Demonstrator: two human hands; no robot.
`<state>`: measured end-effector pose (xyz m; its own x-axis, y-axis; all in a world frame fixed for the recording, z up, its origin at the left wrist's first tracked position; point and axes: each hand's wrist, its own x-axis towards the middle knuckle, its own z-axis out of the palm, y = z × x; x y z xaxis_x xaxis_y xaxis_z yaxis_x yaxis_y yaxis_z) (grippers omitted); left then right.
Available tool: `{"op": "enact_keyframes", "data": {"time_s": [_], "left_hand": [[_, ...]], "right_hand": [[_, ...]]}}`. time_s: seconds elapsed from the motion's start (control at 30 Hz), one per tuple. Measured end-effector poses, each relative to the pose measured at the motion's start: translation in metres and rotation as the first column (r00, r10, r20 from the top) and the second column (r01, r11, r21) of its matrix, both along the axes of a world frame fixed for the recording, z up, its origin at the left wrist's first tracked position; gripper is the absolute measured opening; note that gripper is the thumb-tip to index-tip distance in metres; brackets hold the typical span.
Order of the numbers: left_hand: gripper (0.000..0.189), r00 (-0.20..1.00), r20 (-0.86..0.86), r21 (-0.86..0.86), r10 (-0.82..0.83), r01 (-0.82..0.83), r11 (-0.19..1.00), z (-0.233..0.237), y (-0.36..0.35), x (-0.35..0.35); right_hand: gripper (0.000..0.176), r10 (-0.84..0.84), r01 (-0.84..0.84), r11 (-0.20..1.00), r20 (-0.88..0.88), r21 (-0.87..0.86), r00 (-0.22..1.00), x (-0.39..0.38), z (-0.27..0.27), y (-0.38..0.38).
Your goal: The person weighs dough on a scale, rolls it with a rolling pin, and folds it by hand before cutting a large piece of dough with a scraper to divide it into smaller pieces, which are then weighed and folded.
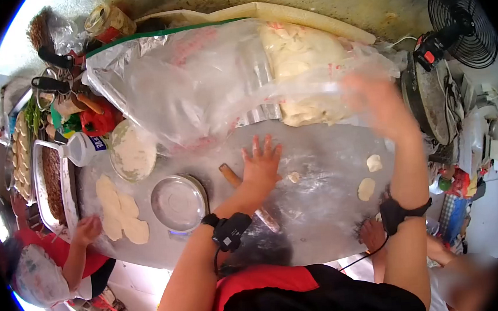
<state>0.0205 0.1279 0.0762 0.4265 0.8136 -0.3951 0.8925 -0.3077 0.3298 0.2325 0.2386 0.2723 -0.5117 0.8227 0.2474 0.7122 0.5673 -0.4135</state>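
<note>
From here I can't read any word or number. The white tub (81, 150) has pale characters on its blue label (98, 143), too small to make out, and the pinkish-red print on the crumpled clear plastic (168, 97) is just as illegible.

From my remote seat, the wearer appears in a black garment with a red panel, a black wrist device (231, 231) and a black strap (404, 214), both cabled.
</note>
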Motion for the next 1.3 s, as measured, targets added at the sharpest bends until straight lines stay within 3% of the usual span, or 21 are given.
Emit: {"op": "enact_keyframes", "data": {"time_s": [0.07,0.17,0.27,0.47,0.57,0.67,0.77,0.87,0.97,1.07,1.1,1.17,1.23,1.3], "left_hand": [[0.084,1.000,-0.003,-0.003,0.004,-0.004,1.000,-0.001,-0.001,0.000],[0.084,1.000,0.002,-0.005,0.009,-0.009,1.000,-0.003,0.001,0.000],[0.085,1.000,0.003,0.002,0.013,-0.013,1.000,-0.004,-0.004,-0.002],[0.087,1.000,0.021,0.046,0.015,-0.016,0.999,-0.012,-0.005,0.000],[0.086,0.999,0.032,0.052,0.009,-0.011,0.999,-0.010,-0.005,-0.001],[0.086,1.000,0.013,0.059,-0.003,0.002,0.998,-0.007,-0.002,-0.001],[0.086,1.000,0.009,0.050,0.004,-0.004,0.999,-0.008,-0.003,-0.001],[0.088,1.000,0.000,-0.023,0.016,-0.016,1.000,-0.006,0.003,0.000],[0.087,1.000,-0.009,-0.009,0.011,-0.011,1.000,-0.005,0.001,0.001],[0.087,1.000,0.007,0.045,0.008,-0.008,0.999,-0.005,-0.001,0.000],[0.087,1.000,0.019,0.041,0.011,-0.012,0.999,-0.004,0.000,-0.001],[0.086,0.999,0.041,0.012,0.028,-0.029,1.000,-0.002,0.000,0.000],[0.085,0.997,0.052,-0.036,0.062,-0.060,0.998,0.001,0.002,0.001],[0.084,0.976,0.169,0.103,0.137,-0.155,0.983,0.009,0.010,0.004]], "right_hand": [[0.012,0.096,0.006,0.940,0.282,-0.341,0.954,0.016,-0.030,-0.014],[0.017,0.087,0.107,0.923,0.474,-0.369,0.876,0.036,-0.058,-0.015],[0.016,-0.099,0.218,0.942,0.410,-0.256,0.907,0.068,-0.067,0.007],[0.016,-0.255,0.284,0.959,0.396,-0.015,0.882,0.064,-0.077,0.035],[0.019,-0.326,0.361,0.932,0.410,-0.009,0.852,0.078,-0.085,0.055],[0.019,-0.421,0.344,0.905,0.403,0.252,0.812,0.123,-0.117,0.089],[0.025,-0.657,0.614,0.754,0.258,0.234,0.709,0.122,-0.093,0.103],[0.024,-0.613,0.569,0.790,0.309,0.228,0.727,0.118,-0.089,0.096],[0.027,-0.550,0.503,0.811,0.095,0.298,0.830,0.104,-0.083,0.059],[0.030,-0.617,0.564,0.779,-0.178,-0.273,0.766,0.105,-0.075,0.015],[0.031,-0.673,0.504,0.724,-0.323,-0.471,0.665,0.104,-0.075,0.004],[0.033,-0.787,0.231,0.594,-0.496,-0.771,0.367,0.101,-0.088,-0.011],[0.034,-0.849,0.246,0.493,-0.400,-0.835,0.345,0.113,-0.121,-0.004],[0.034,-0.883,0.237,0.439,-0.367,-0.866,0.294,0.121,-0.147,0.013]]}}
